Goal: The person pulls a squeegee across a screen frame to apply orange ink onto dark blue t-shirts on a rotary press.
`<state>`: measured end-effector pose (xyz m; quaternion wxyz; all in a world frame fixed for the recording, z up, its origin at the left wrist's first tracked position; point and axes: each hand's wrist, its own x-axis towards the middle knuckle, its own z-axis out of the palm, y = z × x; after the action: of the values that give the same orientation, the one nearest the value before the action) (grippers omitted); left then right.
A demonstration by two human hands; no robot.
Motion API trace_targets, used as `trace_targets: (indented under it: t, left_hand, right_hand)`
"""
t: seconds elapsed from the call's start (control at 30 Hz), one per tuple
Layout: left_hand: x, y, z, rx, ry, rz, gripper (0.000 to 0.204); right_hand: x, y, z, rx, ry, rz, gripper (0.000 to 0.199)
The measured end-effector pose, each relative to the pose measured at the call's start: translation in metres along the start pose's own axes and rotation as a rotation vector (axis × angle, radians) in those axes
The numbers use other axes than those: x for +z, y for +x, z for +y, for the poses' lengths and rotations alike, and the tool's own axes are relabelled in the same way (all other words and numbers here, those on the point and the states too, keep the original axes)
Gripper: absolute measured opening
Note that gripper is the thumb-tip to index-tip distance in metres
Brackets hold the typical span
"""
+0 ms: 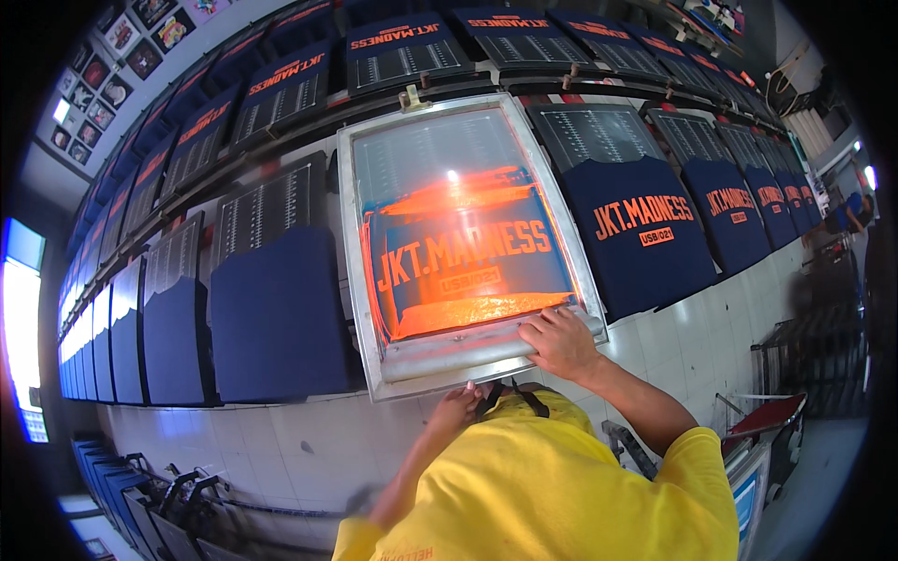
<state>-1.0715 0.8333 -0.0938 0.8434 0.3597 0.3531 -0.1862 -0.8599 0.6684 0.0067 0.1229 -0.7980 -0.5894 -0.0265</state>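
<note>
A silver-framed printing screen lies over a dark board in front of me, with orange ink and large orange lettering showing through its mesh. Across the screen's near end rests a grey metal-handled squeegee, just below a thick band of orange ink. My right hand is closed over the right end of that squeegee. Close to my waist, below the frame's near edge, my left hand has its fingers curled together; what they hold, if anything, is hidden. A dark strap lies beside it.
Right of the screen, a navy shirt with an orange print covers a board; more printed shirts continue beyond. On the left, plain navy shirts cover boards. A second row of printed shirts stands behind. Another person is at far right.
</note>
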Motion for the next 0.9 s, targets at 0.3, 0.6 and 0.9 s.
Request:
trace_targets:
  t: [0.3,0.6,0.9]
  left_hand:
    - [0.011,-0.006,0.009,0.009,0.035,-0.007,0.035]
    - [0.004,-0.001,0.005,0.003,-0.032,-0.012,0.033]
    - [0.002,0.001,0.005,0.009,0.032,-0.023,0.034]
  right_hand:
    - [0.013,0.008,-0.014,0.072,0.003,-0.030,0.042]
    - [0.008,0.006,-0.034,0.113,-0.016,-0.018,0.041]
    - [0.011,-0.007,-0.018,0.050,-0.017,-0.017,0.044]
